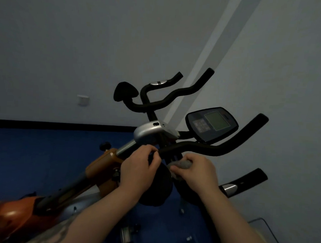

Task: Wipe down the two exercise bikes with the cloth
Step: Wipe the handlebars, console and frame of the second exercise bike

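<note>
left hand grips the bike handlebar, fingers curled; right hand pinches the grey cloth.

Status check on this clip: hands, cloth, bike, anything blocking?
Left hand gripping the near bike's handlebar. Right hand clutching grey cloth at the bar's stem. Console untouched. Nothing blocking.

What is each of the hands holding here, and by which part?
The right hand grips a bunched grey cloth around its middle. The left hand pinches the near end of the bike's black handlebar.
</note>
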`<action>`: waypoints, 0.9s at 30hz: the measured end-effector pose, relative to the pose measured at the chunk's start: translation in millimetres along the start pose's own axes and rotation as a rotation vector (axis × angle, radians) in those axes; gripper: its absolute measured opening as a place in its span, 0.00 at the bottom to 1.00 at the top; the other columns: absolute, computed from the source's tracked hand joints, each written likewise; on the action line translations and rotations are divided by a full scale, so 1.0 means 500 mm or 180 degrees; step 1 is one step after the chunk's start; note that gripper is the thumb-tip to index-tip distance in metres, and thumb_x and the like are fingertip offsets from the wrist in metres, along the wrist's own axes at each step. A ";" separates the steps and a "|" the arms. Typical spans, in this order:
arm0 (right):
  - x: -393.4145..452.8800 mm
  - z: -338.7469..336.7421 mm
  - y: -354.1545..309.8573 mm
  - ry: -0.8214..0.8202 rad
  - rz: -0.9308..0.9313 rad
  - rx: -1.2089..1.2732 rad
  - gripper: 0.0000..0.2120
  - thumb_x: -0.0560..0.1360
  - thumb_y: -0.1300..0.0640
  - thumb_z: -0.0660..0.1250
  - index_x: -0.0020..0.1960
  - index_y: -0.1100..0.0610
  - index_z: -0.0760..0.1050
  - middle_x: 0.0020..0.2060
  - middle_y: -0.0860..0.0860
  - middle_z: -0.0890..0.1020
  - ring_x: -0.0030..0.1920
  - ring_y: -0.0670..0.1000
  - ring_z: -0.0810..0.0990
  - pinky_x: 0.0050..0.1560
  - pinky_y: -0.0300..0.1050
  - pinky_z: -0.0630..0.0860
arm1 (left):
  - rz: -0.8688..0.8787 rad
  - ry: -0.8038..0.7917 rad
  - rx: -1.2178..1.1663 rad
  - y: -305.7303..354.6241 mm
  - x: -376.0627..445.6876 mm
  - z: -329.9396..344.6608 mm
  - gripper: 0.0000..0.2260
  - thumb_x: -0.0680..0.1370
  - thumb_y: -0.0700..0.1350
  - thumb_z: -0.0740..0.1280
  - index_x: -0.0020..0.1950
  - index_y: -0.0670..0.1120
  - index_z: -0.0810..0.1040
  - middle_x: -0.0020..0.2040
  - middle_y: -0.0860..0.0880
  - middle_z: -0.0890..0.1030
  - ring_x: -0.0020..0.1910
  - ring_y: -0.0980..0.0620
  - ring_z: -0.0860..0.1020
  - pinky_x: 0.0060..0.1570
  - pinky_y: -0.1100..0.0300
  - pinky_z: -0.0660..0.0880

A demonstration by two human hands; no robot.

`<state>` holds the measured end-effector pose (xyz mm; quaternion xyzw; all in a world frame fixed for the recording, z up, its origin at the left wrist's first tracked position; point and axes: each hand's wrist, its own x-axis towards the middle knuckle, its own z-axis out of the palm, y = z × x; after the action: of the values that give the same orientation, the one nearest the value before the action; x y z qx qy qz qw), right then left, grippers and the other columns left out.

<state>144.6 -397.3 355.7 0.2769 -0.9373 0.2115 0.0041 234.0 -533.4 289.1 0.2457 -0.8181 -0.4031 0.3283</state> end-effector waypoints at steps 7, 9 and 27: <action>-0.003 0.008 0.004 -0.0023 -0.0143 -0.0033 0.12 0.67 0.44 0.75 0.37 0.49 0.75 0.32 0.42 0.78 0.36 0.43 0.76 0.32 0.36 0.67 | -0.0053 0.0092 0.0079 0.002 0.000 0.001 0.09 0.76 0.56 0.58 0.48 0.57 0.76 0.35 0.59 0.74 0.31 0.63 0.72 0.29 0.70 0.59; 0.012 0.006 -0.005 -0.0040 -0.0098 0.0072 0.12 0.67 0.44 0.75 0.36 0.50 0.75 0.32 0.44 0.79 0.37 0.45 0.78 0.35 0.41 0.73 | -0.0023 0.0096 0.0122 0.002 0.001 0.003 0.09 0.76 0.56 0.58 0.48 0.56 0.76 0.36 0.58 0.75 0.31 0.61 0.72 0.29 0.70 0.59; -0.030 -0.045 0.037 -0.0799 -0.0070 -0.0289 0.14 0.62 0.43 0.77 0.34 0.45 0.72 0.32 0.43 0.78 0.39 0.46 0.78 0.34 0.41 0.69 | 0.0061 0.0081 0.0099 0.002 0.001 0.004 0.06 0.77 0.54 0.57 0.44 0.57 0.72 0.36 0.59 0.74 0.35 0.62 0.74 0.30 0.65 0.67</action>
<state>145.1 -366.7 367.1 0.3110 -0.9360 0.1325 -0.0983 232.0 -532.2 289.5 0.2480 -0.8224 -0.3841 0.3386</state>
